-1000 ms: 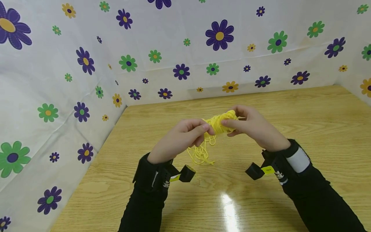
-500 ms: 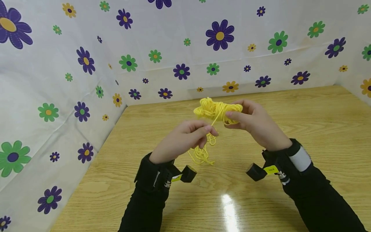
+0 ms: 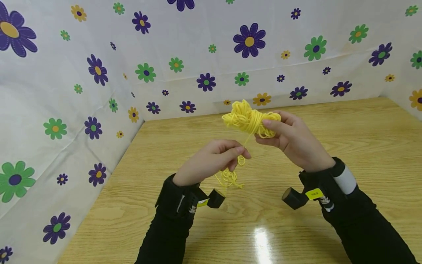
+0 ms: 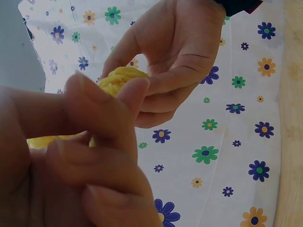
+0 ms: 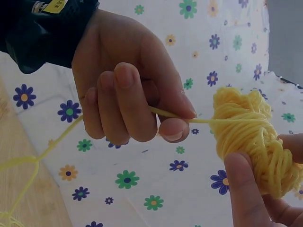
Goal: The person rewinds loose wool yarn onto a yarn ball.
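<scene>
A yellow bundle of yarn (image 3: 245,117), wrapped round its middle, is held up above the table by my right hand (image 3: 295,141), thumb in front and fingers behind its right end. Lower and to the left, my left hand (image 3: 214,159) pinches the strand that runs from the bundle. In the right wrist view the strand (image 5: 201,120) stretches from the wraps to the left thumb and forefinger, then trails away past the curled fingers. Its loose tail (image 3: 229,178) lies in loops on the table. Fingers mostly hide the bundle (image 4: 120,78) in the left wrist view.
The wooden table (image 3: 148,216) spreads under both hands. A white cloth with printed flowers (image 3: 191,40) hangs along its back and sides. Dark wrist cameras (image 3: 215,198) stick out from both wrist straps.
My right hand has raised the yarn bundle up and away from my left hand, and its left end has come into view. The left hand has shifted slightly right, still pinching the strand.
</scene>
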Demonstrator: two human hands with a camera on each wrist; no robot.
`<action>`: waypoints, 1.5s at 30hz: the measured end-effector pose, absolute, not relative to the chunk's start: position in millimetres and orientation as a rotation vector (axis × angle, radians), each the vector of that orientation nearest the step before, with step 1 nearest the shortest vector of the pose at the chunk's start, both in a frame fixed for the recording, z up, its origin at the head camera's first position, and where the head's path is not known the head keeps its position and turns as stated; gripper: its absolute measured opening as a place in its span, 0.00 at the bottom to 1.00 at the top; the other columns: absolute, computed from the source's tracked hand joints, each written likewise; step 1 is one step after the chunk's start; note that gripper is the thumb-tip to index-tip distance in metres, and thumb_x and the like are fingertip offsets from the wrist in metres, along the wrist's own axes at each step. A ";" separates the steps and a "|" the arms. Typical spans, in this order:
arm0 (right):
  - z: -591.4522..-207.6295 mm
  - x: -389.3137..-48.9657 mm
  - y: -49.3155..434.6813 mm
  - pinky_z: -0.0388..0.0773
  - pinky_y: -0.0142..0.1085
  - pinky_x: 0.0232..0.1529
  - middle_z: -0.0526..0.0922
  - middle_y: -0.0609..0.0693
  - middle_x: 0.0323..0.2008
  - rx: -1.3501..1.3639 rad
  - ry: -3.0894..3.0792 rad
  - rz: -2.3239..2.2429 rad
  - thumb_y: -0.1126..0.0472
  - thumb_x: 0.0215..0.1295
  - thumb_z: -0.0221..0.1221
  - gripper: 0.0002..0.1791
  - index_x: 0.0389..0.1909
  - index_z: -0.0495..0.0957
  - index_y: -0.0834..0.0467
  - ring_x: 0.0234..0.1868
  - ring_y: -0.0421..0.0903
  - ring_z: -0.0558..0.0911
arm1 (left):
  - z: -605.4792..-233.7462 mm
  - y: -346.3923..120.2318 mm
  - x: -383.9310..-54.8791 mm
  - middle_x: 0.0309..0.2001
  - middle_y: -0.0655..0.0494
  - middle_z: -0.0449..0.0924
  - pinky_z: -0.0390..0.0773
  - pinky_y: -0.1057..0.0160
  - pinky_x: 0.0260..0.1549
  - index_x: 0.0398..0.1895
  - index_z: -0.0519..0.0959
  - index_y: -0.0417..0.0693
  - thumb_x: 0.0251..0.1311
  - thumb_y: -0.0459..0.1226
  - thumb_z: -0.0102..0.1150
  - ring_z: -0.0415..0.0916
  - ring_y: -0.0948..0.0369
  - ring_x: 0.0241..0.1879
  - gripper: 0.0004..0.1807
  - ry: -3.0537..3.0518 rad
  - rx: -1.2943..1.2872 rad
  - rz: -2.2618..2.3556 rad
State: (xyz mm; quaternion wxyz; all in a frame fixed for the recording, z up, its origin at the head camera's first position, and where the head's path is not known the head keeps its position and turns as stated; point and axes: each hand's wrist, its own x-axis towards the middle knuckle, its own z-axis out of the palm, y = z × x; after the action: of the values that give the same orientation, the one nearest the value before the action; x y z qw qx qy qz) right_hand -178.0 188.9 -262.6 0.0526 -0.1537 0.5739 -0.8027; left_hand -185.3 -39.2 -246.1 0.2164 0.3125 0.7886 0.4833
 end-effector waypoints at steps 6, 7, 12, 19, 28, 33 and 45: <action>-265.5 -178.9 189.2 0.84 0.35 0.45 0.81 0.54 0.45 -0.522 1.633 -2.471 0.64 0.76 0.51 0.08 0.48 0.78 0.60 0.40 0.44 0.85 | -246.5 -39.2 -186.0 0.23 0.57 0.68 0.60 0.68 0.23 0.50 0.79 0.33 0.78 0.36 0.40 0.62 0.61 0.23 0.18 2.184 0.852 1.311; -266.1 -179.0 189.2 0.84 0.35 0.44 0.80 0.54 0.45 -0.531 1.619 -2.470 0.64 0.76 0.51 0.08 0.47 0.78 0.60 0.40 0.44 0.85 | -246.7 -39.6 -186.0 0.24 0.56 0.68 0.60 0.68 0.23 0.50 0.78 0.33 0.78 0.36 0.40 0.62 0.61 0.23 0.17 2.184 0.850 1.310; -267.9 -178.8 189.7 0.84 0.34 0.42 0.79 0.54 0.42 -0.564 1.638 -2.432 0.63 0.76 0.51 0.08 0.45 0.77 0.61 0.37 0.44 0.84 | -248.8 -41.1 -187.7 0.24 0.56 0.65 0.59 0.67 0.25 0.49 0.74 0.32 0.79 0.36 0.39 0.59 0.60 0.23 0.16 2.165 0.830 1.342; -270.9 -180.8 193.2 0.81 0.32 0.36 0.79 0.50 0.38 -0.637 1.690 -2.339 0.61 0.76 0.51 0.09 0.40 0.79 0.59 0.32 0.43 0.80 | -249.7 -43.0 -188.9 0.24 0.55 0.61 0.60 0.66 0.27 0.49 0.69 0.35 0.79 0.37 0.37 0.57 0.59 0.23 0.13 2.140 0.800 1.407; -274.4 -182.7 197.9 0.78 0.32 0.31 0.81 0.48 0.36 -0.798 1.734 -2.118 0.61 0.77 0.49 0.11 0.40 0.81 0.56 0.32 0.44 0.78 | -247.7 -45.2 -187.4 0.28 0.55 0.65 0.65 0.67 0.30 0.44 0.71 0.36 0.79 0.36 0.36 0.62 0.59 0.26 0.13 2.115 0.769 1.488; -270.7 -180.0 197.0 0.78 0.33 0.29 0.81 0.49 0.35 -0.848 1.849 -1.973 0.62 0.76 0.49 0.10 0.43 0.80 0.56 0.30 0.44 0.78 | -245.9 -44.3 -187.1 0.27 0.55 0.65 0.65 0.65 0.29 0.38 0.71 0.39 0.79 0.39 0.39 0.62 0.59 0.26 0.14 2.105 0.737 1.510; -263.0 -174.4 192.2 0.77 0.35 0.29 0.80 0.51 0.31 -0.899 2.014 -1.734 0.61 0.73 0.52 0.10 0.40 0.75 0.65 0.28 0.45 0.77 | -246.3 -44.6 -188.2 0.21 0.58 0.58 0.60 0.64 0.28 0.32 0.69 0.42 0.78 0.38 0.41 0.56 0.60 0.22 0.14 2.104 0.747 1.535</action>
State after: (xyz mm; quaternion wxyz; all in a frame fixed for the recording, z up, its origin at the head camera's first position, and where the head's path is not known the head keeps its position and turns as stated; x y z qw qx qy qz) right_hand -174.4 192.2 -263.0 0.1673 -0.3160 0.7077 -0.6094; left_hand -188.2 -44.6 -246.3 0.2145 0.2695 0.7585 0.5532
